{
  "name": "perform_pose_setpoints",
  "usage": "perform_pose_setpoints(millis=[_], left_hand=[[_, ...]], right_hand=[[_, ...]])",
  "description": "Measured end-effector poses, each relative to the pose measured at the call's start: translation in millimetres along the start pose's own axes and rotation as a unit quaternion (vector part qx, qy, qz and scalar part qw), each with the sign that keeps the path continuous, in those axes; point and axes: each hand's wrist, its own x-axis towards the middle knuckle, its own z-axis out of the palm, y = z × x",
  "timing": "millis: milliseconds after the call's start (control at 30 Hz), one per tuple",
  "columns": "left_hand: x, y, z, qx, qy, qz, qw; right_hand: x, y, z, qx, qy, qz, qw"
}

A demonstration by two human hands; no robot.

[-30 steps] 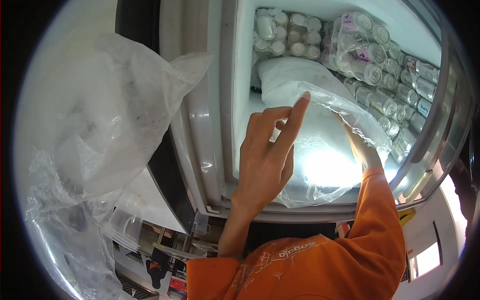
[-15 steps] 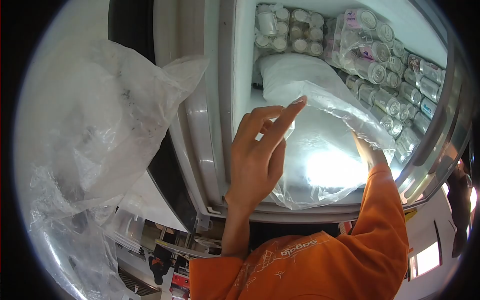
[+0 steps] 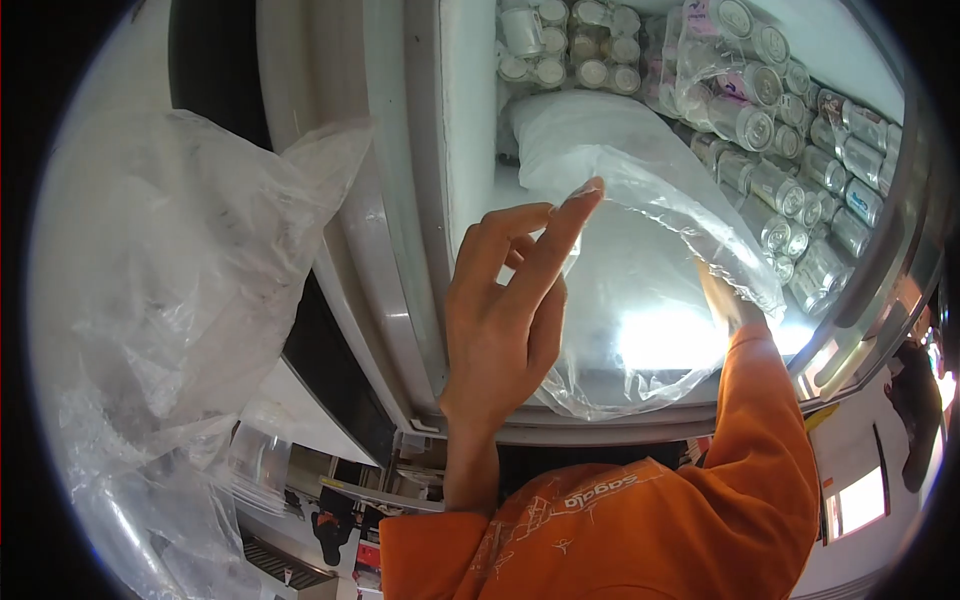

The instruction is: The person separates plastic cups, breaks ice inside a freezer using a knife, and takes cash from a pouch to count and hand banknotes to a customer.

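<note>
A large clear plastic bag [image 3: 610, 135] lies in an open chest freezer [image 3: 465, 130], its mouth spread toward me. My left hand [image 3: 510, 290] is at the left edge of the bag's mouth, fingers bent and pinched on the film. My right arm reaches to the bag's right side; part of my right hand [image 3: 722, 298] shows through or beside the plastic, and its fingers are hidden. Behind and right of the bag are wrapped packs of cans [image 3: 740, 120].
Another big plastic bag [image 3: 200, 260] with whitish contents stands at the left, outside the freezer. A clear container [image 3: 258, 455] is below it. The freezer's metal-framed edge [image 3: 850, 340] curves along the right. A dark figure [image 3: 912, 410] shows at far right.
The view has shifted slightly, moving the freezer and left bag in the frame. My left hand still pinches the bag's edge; my right hand has drawn back a little toward the bag's right edge.
</note>
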Motion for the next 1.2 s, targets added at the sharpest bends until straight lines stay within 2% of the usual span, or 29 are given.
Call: perform_pose_setpoints(millis=[133, 233, 433, 567, 733, 833, 1033, 1133, 1200], left_hand=[[0, 10, -4, -0.038, 0.007, -0.052, 0.998], [2, 6, -10, -0.039, 0.008, -0.053, 0.998], [2, 1, -7, -0.047, 0.001, -0.047, 0.998], [2, -2, -8, -0.004, 0.004, -0.06, 0.998], [4, -12, -15, 0.045, 0.051, -0.012, 0.998], [2, -10, -11, 0.025, 0.038, -0.009, 0.999], [-9, 6, -17, -0.016, 0.023, -0.06, 0.998], [-31, 24, -27, 0.124, 0.042, -0.01, 0.991], [-62, 40, -36, 0.106, 0.078, -0.009, 0.991]], right_hand=[[66, -6, 32, 0.059, -0.005, 0.048, 0.997], [100, 6, 66, 0.098, -0.04, 0.1, 0.989], [133, 22, 94, 0.2, -0.056, 0.182, 0.961], [147, 31, 106, 0.257, -0.063, 0.21, 0.941], [139, 32, 102, 0.364, -0.071, 0.221, 0.902], [127, 28, 93, 0.428, -0.078, 0.226, 0.871], [90, 8, 72, 0.512, -0.084, 0.225, 0.825], [72, -1, 59, 0.533, -0.088, 0.217, 0.813], [62, -13, 51, 0.542, -0.087, 0.21, 0.809]])
